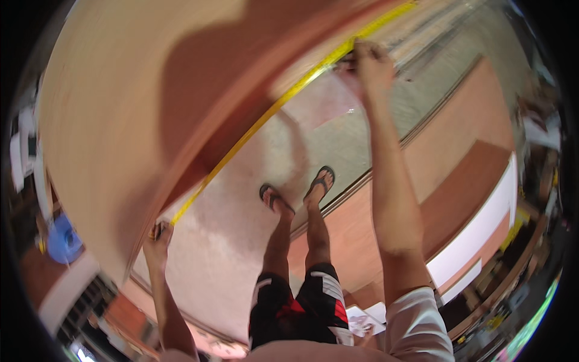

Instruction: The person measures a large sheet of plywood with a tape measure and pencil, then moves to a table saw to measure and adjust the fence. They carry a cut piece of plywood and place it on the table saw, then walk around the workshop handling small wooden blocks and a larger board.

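A yellow tape measure (260,122) stretches diagonally along the edge of a large pale wooden panel (102,120). At the tape's lower left end my left hand (157,244) is closed around a small dark part, probably its case, beside the panel's edge. My right hand (375,66) is raised at the upper right, fingers closed at the tape's edge. Something small and dark shows by these fingers, too blurred to name. Beyond the right hand the tape runs on toward the top of the view. A dark shadow falls across the panel.
Reddish-brown boards (464,120) lie on the concrete floor (241,181) at the right, with a white strip (473,241) over them. My feet in flip-flops (322,181) stand between the panel and the boards. A blue round object (64,239) sits at the far left, among clutter.
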{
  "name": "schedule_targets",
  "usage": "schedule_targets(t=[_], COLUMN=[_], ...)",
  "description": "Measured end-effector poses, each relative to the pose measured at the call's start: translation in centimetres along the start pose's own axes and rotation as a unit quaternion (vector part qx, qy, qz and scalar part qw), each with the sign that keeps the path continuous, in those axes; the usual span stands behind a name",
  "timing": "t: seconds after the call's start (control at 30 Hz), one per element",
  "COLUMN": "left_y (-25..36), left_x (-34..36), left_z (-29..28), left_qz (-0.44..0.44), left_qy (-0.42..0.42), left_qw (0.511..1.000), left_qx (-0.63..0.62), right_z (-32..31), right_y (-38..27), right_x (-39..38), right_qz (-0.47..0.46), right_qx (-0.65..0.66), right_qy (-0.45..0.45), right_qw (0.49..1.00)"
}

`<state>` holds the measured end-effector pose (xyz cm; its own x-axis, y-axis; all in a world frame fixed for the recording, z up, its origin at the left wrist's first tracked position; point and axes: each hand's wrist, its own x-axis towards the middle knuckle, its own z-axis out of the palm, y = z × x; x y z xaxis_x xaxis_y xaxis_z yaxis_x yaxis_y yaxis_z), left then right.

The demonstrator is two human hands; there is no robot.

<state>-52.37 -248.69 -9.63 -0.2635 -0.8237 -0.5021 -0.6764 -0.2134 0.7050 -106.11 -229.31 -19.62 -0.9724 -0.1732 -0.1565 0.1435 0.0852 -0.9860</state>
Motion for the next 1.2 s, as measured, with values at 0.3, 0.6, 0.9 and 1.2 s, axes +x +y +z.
schedule_targets(t=[0.3,0.6,0.9,1.2], left_y=[-0.1,-8.8,-4.4,-4.4], left_x=[0.4,2.8,3.2,3.2], left_z=[-0.9,-4.8,-4.2,-3.1], left_qz=[0.034,0.077,0.017,0.09], left_qy=[-0.023,0.033,-0.044,-0.039], left_qw=[0.995,0.989,0.96,0.983], left_qx=[0.093,0.121,0.276,0.153], right_z=[0.7,0.9,0.8,0.8], right_y=[-3.0,-3.5,-2.8,-2.3], right_x=[-1.9,-2.8,-2.3,-1.6], right_qz=[0.039,0.014,0.048,0.06], right_qx=[0.056,0.029,0.041,0.063], right_qy=[-0.034,-0.043,-0.032,-0.035], right_qw=[0.997,0.999,0.998,0.996])
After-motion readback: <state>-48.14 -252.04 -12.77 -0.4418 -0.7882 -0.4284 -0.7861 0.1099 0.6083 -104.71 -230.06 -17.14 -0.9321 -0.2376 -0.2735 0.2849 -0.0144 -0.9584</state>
